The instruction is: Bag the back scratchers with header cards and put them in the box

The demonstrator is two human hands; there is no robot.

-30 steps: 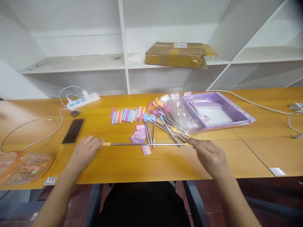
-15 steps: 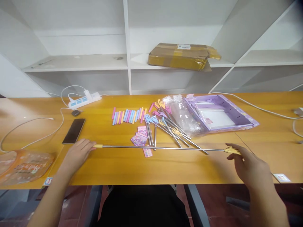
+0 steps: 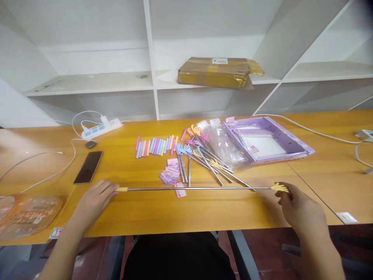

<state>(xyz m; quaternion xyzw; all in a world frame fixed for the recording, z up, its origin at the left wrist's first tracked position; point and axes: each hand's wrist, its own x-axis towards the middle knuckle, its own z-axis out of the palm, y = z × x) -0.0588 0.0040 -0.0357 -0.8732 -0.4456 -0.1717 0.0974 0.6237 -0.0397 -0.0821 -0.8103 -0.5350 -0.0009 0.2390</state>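
A telescopic back scratcher (image 3: 204,188), drawn out long, stretches level between my two hands. My left hand (image 3: 97,198) is closed on its yellow handle at the left end. At the other end, my right hand (image 3: 303,206) pinches the yellow hand-shaped head. Behind the rod lies a pile of other back scratchers (image 3: 210,165) with blue, yellow, pink and purple heads and metal rods. Coloured handle tubes (image 3: 155,147) lie in a row left of the pile. Small pink and purple cards (image 3: 170,175) are spread in front of them.
A purple display box (image 3: 284,155) and clear plastic bags (image 3: 223,142) lie at the back right. On the left are a phone (image 3: 89,167), a power strip (image 3: 101,129) and an orange-clear plastic bag (image 3: 29,214). A taped cardboard box (image 3: 214,74) sits on the shelf.
The view has shifted slightly. My right hand has come a little to the left, and the back scratcher looks slightly shorter. Both hands keep their hold.
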